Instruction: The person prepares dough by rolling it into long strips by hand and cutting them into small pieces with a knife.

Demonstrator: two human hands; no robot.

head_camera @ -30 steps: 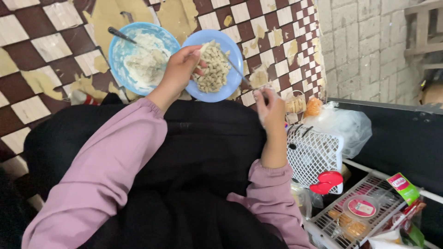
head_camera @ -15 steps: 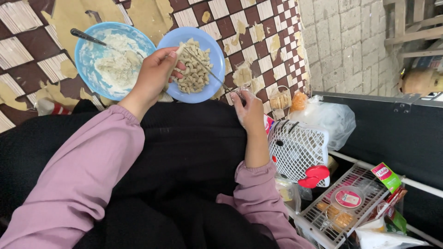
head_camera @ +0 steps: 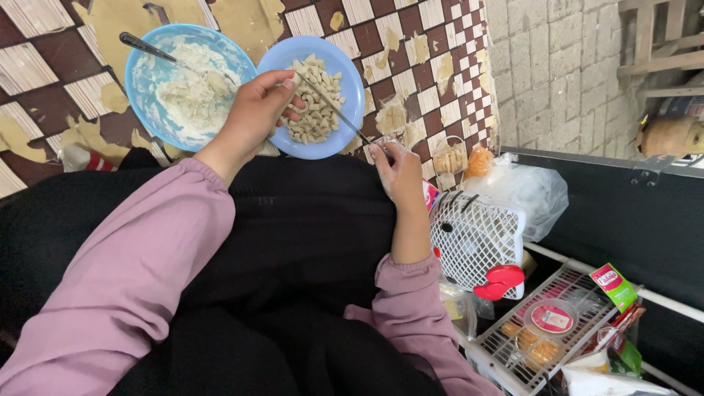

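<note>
From the head view we see a thin knife running slantwise, its tip over the blue plate of pale dough pieces, its handle down in our right hand, closed around it. Our left hand curls over the plate's near-left rim, fingers on the pieces. Just left sits a blue bowl of flour with a spoon

left hand: fingers are covering part of the blue plate rim, so the grip under them isn't showing
right hand: fingertips are hiding the knife handle
spoon: bowl end is sinking into the white dough, shape not showing
packets past the right wrist: frame edge is cutting them off
</note>
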